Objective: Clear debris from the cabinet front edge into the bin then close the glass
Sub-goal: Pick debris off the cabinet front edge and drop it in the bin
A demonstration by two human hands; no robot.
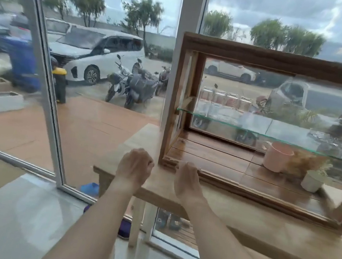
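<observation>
Two bare arms reach out over a wooden table [241, 214] — the left hand [134, 166] is curled up just beside the corner of a wooden cabinet [285, 59], and the right hand [187, 180] has its fingertips on the cabinet's front edge [245, 185] — with a pink cup [277, 156] inside.

The cabinet [275, 56] runs off the right edge, so its right end and any sliding glass there cannot be seen. The right hand [188, 181] has its fingertips curled over the cabinet's front edge, hiding whatever lies under them, and the left hand [134, 166] is a loose fist whose contents cannot be told. Motion blur smears the jars [227, 100] on the glass shelf [253, 129] beyond reading.
</observation>
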